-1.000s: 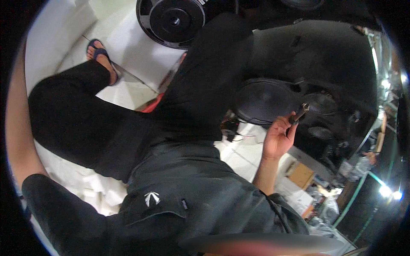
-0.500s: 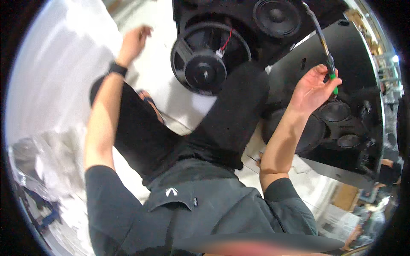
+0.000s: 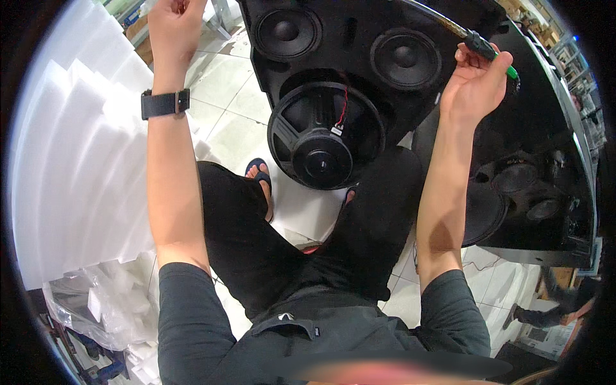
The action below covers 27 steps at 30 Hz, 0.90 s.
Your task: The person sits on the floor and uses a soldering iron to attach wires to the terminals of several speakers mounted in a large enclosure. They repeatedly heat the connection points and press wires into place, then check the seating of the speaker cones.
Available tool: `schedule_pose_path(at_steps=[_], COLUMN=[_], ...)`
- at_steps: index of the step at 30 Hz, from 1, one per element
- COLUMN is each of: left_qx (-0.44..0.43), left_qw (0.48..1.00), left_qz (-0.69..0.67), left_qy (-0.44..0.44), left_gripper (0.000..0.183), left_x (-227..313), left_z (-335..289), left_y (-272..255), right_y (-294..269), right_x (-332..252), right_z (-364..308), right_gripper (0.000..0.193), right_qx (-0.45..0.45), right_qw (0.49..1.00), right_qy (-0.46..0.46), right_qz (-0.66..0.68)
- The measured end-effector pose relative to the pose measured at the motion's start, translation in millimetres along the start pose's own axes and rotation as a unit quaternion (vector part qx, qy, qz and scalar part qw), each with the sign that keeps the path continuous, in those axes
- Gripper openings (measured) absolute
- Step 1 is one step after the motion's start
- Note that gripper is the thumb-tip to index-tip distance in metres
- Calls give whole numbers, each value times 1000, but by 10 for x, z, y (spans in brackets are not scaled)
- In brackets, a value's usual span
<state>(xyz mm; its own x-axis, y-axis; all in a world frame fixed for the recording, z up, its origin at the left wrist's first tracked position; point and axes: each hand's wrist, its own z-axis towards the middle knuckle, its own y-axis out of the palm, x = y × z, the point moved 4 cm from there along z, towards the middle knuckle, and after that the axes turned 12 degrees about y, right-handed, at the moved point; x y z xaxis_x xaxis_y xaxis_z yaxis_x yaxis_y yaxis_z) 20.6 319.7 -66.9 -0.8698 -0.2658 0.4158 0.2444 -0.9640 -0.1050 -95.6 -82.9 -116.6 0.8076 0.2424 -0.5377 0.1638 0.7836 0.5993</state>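
Note:
My right hand (image 3: 473, 83) is closed round a long-shafted tool that looks like a screwdriver (image 3: 480, 43), with a black and green handle. Its thin metal shaft points up and left across a black speaker cabinet (image 3: 350, 58), and the tip is lost at the upper edge. My left hand (image 3: 174, 32) is raised at the upper left, its fingers curled together and partly cut off by the picture's edge. Whatever they hold, if anything, is hidden. A large speaker driver (image 3: 321, 151) with red wires sits magnet outward at the cabinet's near end. Two smaller cones, one a round speaker (image 3: 405, 58), show on the cabinet.
A second black speaker cabinet (image 3: 545, 138) stands at my right. White foam sheets (image 3: 70, 160) are stacked at my left, with clear plastic wrapping (image 3: 96, 295) below. Another person's dark-clothed leg (image 3: 545, 316) shows at the lower right.
My left hand has moved up and away to the upper edge. My right hand has risen, and the screwdriver has tilted from steep to leaning far left. The view has shifted.

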Motion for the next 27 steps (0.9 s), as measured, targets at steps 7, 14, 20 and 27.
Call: schedule_pose_path(at_steps=[7,14,20,27], left_qx=[60,-13,-83,-149], left_qw=[997,998,992,984], left_qz=[2,-17,-67,-33], left_qy=[43,59,75,91], left_gripper=[19,13,13,16], left_x=[-74,-154,-337,-766], left_z=[422,687,808,776], left_y=[66,253,330,470], right_y=[343,544,599,717], right_x=[578,1019,1301,1492], right_z=[241,349,313,461], right_gripper=[34,27,24,24], right_qx=[-17,-15,-5,-6], right_qw=[999,999,999,997], right_qy=[45,48,33,21], right_qz=[-22,-16,-34,-70])
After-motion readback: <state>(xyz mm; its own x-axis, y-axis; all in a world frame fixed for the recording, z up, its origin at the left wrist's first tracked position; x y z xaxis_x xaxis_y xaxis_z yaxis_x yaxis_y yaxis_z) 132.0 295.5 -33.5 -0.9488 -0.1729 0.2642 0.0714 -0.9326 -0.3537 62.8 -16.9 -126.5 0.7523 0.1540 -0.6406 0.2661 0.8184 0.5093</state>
